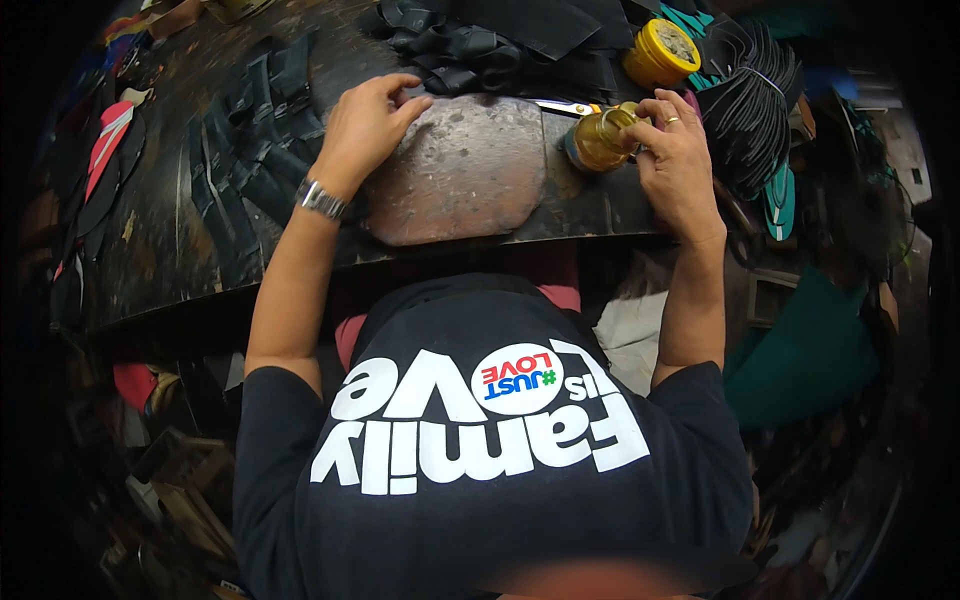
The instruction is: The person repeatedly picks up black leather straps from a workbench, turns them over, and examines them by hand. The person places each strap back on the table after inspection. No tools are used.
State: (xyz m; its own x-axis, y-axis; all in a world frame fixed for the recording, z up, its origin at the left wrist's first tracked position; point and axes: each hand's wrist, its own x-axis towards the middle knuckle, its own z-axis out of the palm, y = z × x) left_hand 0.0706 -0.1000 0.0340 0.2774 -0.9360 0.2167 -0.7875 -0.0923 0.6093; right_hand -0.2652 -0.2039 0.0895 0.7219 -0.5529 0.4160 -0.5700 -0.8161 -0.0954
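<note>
My left hand [368,132] is over the far left edge of a worn board [460,180] with rounded corners. Its fingers are curved, thumb and forefinger apart, with nothing seen between them. Right of the board a glass jar of amber liquid [598,142] leans toward the left. The bent fingers of my right hand [672,150] are closed together at the jar's mouth; what they pinch is hidden. Behind the jar lies a slim metal tool [566,107] with a light blade, partly covered.
Black strips [250,140] spread over the dark table [165,225] at left. More black pieces [500,45] heap at the back. A yellow tub [660,55] stands at far right beside a tied bundle of black strips [750,105]. Sandal-shaped soles [108,150] lie far left.
</note>
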